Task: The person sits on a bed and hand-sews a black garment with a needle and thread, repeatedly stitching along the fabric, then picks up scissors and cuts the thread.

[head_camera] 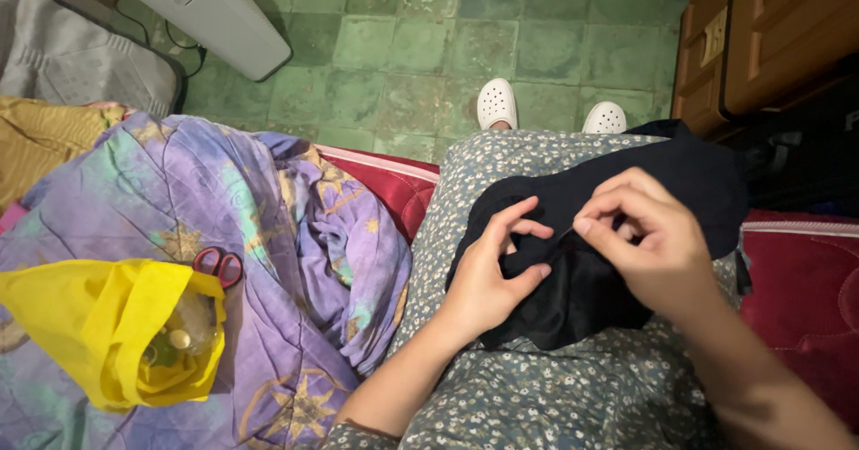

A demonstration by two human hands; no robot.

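Seated on a red mattress [810, 289], I hold a black garment [591, 262] in my lap. My left hand [497, 271] pinches its fabric; my right hand [649, 235] is closed on something thin, too fine to identify. At left, red-handled scissors [219, 264] lie half hidden behind a yellow bag [94, 325] on a purple quilt [295, 262].

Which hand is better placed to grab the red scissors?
Probably the left hand. The red scissors lie on the purple blanket on the person's left. The right hand is farther away and pinching something thin at the black cloth.
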